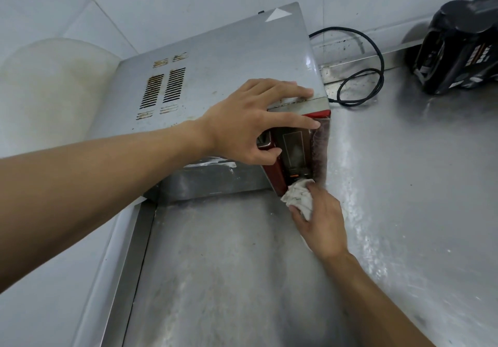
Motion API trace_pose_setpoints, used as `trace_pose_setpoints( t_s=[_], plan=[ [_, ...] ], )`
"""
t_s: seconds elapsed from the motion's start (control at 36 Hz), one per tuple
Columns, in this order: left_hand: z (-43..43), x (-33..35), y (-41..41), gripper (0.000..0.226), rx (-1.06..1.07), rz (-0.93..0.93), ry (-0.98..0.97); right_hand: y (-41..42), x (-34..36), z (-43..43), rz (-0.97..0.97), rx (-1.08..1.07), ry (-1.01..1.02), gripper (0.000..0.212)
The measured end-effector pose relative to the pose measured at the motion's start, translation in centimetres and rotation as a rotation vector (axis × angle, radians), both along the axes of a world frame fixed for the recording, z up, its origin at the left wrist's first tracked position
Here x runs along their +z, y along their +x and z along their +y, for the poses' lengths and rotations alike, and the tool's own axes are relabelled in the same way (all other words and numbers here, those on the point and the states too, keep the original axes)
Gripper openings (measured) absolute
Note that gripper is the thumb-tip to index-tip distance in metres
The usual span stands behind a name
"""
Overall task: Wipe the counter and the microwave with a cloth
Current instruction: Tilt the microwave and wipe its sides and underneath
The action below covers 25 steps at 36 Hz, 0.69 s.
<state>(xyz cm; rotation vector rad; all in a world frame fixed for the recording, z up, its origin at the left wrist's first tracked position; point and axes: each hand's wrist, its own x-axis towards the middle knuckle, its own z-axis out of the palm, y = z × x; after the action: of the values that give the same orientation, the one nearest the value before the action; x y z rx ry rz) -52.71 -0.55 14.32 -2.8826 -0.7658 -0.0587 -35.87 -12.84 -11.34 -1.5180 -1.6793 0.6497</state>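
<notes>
Down at the counter [404, 185], the right hand [320, 222] curls its fingers tight round a bunched cloth [299, 193], pressing it to the microwave [215, 63] just beyond the fingertips, while the left hand [253, 120] braces above, fingers spread straight over the top corner, thumb bent against the front.

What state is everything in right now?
microwave: standing on counter, top vents rusty.
cloth: bunched, pressed against microwave's lower front.
left hand: spread over microwave's top front edge.
right hand: gripping cloth.
cord: looped loose on counter.
counter: streaked with smears.
</notes>
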Motion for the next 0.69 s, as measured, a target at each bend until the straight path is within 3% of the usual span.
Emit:
trace_pose_setpoints(
  t_s=[0.31,0.47,0.69],
  plan=[
    [0.0,0.1,0.0,0.065,-0.001,0.008,0.001,0.3,-0.7,-0.7,-0.049,0.068,0.193,0.047],
    [-0.1,0.2,0.0,0.065,0.005,0.023,0.003,-0.2,-0.2,-1.0,0.048,-0.033,0.053,0.049],
    [-0.1,0.2,0.1,0.064,0.006,0.018,0.002,0.5,-0.3,-0.3,-0.012,0.101,0.062,0.048]
  ],
)
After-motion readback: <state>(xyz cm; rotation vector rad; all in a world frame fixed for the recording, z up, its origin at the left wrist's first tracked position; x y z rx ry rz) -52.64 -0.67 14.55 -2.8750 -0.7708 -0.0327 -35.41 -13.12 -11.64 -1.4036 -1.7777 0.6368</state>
